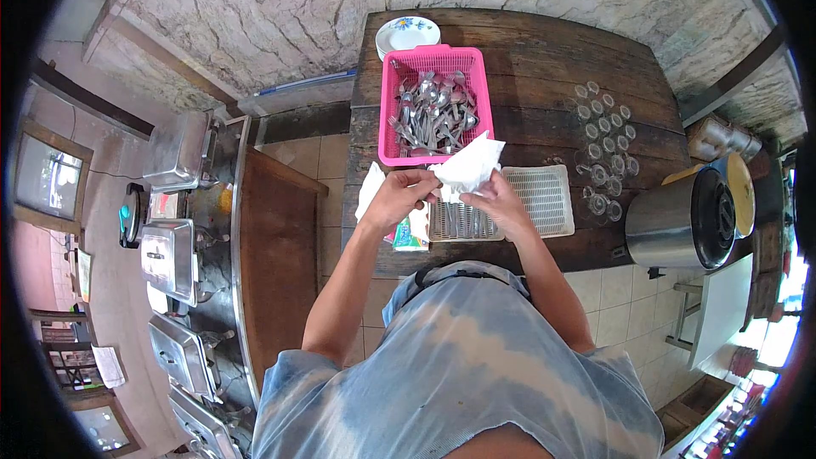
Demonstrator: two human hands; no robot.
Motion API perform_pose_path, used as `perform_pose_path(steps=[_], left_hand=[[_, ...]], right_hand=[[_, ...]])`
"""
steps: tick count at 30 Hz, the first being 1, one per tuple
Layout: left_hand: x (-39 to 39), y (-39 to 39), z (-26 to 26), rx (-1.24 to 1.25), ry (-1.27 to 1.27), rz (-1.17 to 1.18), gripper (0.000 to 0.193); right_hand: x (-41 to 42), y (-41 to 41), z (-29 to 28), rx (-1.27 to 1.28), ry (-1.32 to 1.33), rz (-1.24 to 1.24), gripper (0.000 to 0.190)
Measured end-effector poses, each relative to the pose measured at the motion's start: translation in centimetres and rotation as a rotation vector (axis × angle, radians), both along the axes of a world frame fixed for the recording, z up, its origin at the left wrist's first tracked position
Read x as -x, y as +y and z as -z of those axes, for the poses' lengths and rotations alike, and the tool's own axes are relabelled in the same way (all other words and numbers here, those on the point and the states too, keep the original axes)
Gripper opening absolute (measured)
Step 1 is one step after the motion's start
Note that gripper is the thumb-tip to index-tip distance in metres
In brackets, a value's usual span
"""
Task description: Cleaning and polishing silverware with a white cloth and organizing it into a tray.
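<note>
My right hand (499, 203) grips a white paper napkin or cloth (475, 162), raised over the near edge of a pink plastic basket (386, 108). Fingers of my left hand (401, 199) are pinched together at the left side of the white sheet; whether they hold something small is unclear. Many metal forks and spoons (437, 108) lie jumbled in the pink basket. Below my hands, a cream plastic tray (468, 236) contains cutlery, partly hidden. More white paper or cloth (371, 188) lies left of my left hand, and a green-and-white packet (410, 236) is near the table's front edge.
A second cream basket (542, 201) stands right of the tray. Several glass cups (602, 140) stand on the wooden table (529, 89), near a large steel pot or dispenser (669, 223). White plates (408, 35) sit behind the basket. Steel chafing dishes (169, 261) line the left counter.
</note>
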State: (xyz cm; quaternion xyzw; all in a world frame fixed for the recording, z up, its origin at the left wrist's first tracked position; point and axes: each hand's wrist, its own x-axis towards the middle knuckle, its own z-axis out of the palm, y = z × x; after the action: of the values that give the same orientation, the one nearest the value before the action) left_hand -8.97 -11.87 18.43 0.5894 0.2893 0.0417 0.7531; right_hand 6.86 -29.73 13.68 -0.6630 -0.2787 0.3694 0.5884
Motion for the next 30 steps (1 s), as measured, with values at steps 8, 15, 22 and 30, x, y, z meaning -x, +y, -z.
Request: perform_pose_path(steps=[8, 15, 22, 30], left_hand=[[0.2, 0.3, -1.1, 0.241, -0.032, -0.1, 0.022], [0.4, 0.4, -0.6, 0.1, -0.006, -0.086, 0.023], [0.7, 0.9, 0.6, -0.294, 0.03, -0.075, 0.024], [0.3, -1.1, -0.2, -0.584, -0.066, 0.198, 0.023]], right_hand=[[0.1, -1.2, 0.3, -0.056, 0.126, -0.024, 0.023], [-0.6, -2.1, 3.9, -0.027, 0.103, -0.031, 0.022], [-1.8, -3.5, 4.6, 0.13, 0.26, -0.073, 0.067], [-2.3, -2.1, 1.6, -0.199, 1.153, -0.267, 0.099]])
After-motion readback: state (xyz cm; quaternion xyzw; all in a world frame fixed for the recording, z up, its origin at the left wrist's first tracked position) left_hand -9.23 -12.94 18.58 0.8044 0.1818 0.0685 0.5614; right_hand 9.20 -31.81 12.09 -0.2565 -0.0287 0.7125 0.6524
